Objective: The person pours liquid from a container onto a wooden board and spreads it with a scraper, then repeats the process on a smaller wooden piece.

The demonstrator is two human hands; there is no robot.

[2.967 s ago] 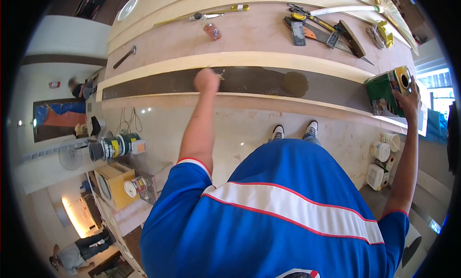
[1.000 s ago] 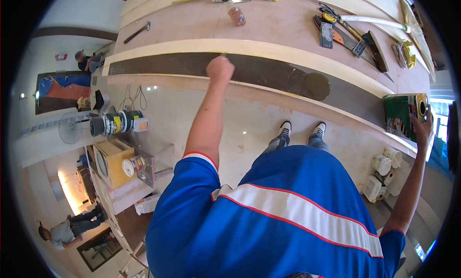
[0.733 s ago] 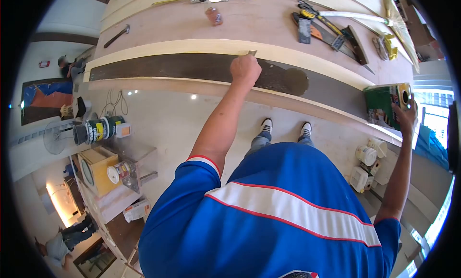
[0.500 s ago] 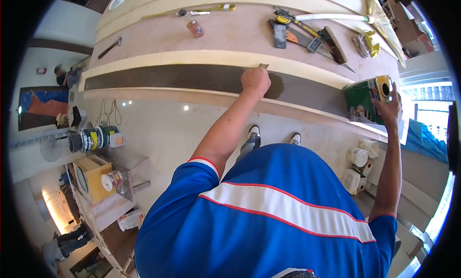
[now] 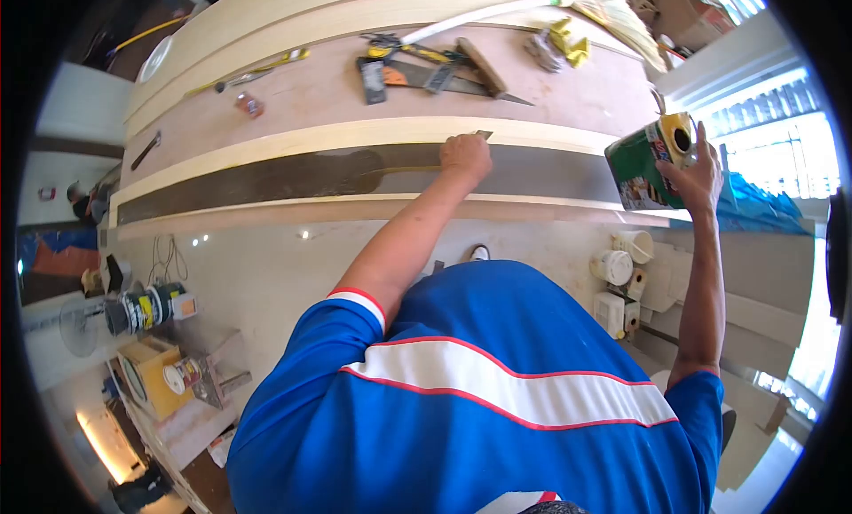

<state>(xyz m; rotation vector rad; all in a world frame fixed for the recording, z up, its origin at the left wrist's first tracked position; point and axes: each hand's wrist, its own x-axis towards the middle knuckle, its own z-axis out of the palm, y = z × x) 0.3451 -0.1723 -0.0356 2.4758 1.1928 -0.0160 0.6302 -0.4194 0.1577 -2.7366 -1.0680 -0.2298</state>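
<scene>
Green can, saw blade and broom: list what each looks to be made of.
Green can: probably sheet metal, printed green, its gold-toned top catching light along boxy edges.
Saw blade: likely steel; gray, flat and thin.
Broom: head apparently dry plant fiber, pale yellow strands fanning out; its smooth white handle could be plastic or coated metal.

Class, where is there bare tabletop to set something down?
Bare tabletop shows between the hammer and bottle, between bottle and saw, and right of the saw's tip, below the gloves. Crowded: around the saw, with the wooden block and broom handle close by.
</scene>
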